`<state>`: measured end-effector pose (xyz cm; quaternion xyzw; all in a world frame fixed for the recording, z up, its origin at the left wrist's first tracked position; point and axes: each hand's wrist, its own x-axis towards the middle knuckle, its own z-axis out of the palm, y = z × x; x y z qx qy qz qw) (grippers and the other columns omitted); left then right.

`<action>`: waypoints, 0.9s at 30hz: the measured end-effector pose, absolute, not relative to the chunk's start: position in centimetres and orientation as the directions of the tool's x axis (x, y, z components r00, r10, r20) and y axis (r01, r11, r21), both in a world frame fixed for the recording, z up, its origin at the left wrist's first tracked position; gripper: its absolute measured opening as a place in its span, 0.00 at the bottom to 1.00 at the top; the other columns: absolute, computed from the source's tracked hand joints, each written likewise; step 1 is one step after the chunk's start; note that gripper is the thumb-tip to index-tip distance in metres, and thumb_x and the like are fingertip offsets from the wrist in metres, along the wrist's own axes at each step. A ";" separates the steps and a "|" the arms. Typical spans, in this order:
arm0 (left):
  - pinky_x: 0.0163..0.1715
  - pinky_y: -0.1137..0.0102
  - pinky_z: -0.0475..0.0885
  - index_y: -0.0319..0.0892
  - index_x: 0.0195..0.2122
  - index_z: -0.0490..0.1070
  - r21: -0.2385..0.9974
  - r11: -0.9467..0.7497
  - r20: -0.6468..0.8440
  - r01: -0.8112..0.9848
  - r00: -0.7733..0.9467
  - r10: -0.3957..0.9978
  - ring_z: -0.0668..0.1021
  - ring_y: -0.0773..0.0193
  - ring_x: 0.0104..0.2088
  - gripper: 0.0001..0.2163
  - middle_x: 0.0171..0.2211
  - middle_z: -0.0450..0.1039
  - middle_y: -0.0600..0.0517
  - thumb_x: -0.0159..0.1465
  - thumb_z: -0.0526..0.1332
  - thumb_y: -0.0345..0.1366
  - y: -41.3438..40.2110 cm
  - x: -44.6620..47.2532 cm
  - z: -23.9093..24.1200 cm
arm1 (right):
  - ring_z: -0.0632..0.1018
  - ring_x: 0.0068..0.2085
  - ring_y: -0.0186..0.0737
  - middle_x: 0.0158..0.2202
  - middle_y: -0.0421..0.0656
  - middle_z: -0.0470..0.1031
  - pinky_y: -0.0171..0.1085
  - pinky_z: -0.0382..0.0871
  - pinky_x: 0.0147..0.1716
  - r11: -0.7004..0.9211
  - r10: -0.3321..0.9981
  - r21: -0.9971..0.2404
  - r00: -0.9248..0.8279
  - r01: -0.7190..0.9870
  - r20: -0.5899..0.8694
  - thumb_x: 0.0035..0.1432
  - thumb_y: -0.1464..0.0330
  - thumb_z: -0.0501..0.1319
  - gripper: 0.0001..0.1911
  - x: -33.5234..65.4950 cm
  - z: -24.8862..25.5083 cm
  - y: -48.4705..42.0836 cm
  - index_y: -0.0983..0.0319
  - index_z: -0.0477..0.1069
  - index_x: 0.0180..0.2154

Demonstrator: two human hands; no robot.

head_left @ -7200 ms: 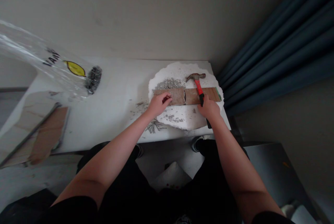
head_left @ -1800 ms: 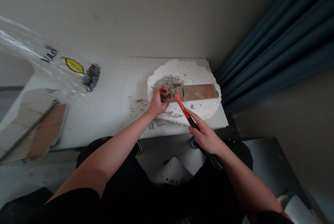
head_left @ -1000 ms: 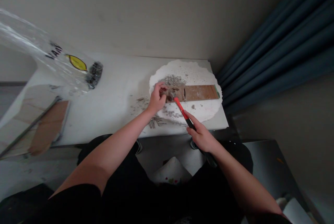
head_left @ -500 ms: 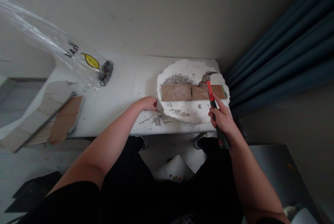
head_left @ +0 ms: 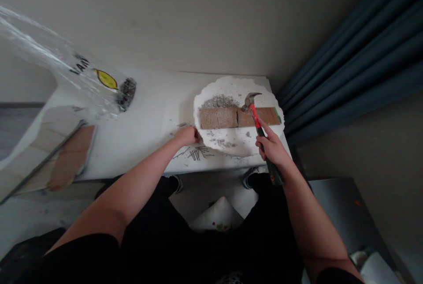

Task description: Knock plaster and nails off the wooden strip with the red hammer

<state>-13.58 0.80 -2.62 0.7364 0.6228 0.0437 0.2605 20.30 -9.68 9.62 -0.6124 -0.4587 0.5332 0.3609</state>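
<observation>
My right hand (head_left: 270,145) is wrapped round the dark grip of a claw hammer (head_left: 255,117). The hammer's head is over a brown wooden strip (head_left: 220,118), near a dark crack across it; whether it touches the wood I cannot tell. Many small marks cover the left part of the strip, which lies on a white, rough-edged round slab (head_left: 228,136). At the slab's left rim is my left hand (head_left: 187,135), fingers curled in; what they hold, if anything, is hidden. Loose nails (head_left: 197,153) lie just below it on the white tabletop (head_left: 155,103).
Grey bits (head_left: 218,101) are heaped on the slab behind the strip. Left on the table are a clear plastic bag (head_left: 95,81) with dark nail-like pieces (head_left: 126,93) and some brown boards (head_left: 72,154). A blue curtain (head_left: 350,63) hangs at the right.
The whole view has shifted slightly, so the table and its things appear a little further left. Both hands and the hammer keep nearly the same places over the table.
</observation>
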 end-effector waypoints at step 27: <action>0.44 0.63 0.78 0.43 0.41 0.76 0.881 -0.250 0.150 0.402 0.264 0.953 0.82 0.59 0.37 0.08 0.37 0.82 0.50 0.67 0.64 0.40 1.1 -4.8 1.6 | 0.64 0.14 0.28 0.24 0.31 0.66 0.28 0.56 0.12 -0.300 0.950 -0.926 -0.013 0.231 -0.311 0.62 0.70 0.58 0.44 20.5 9.2 -9.5 0.50 0.50 0.77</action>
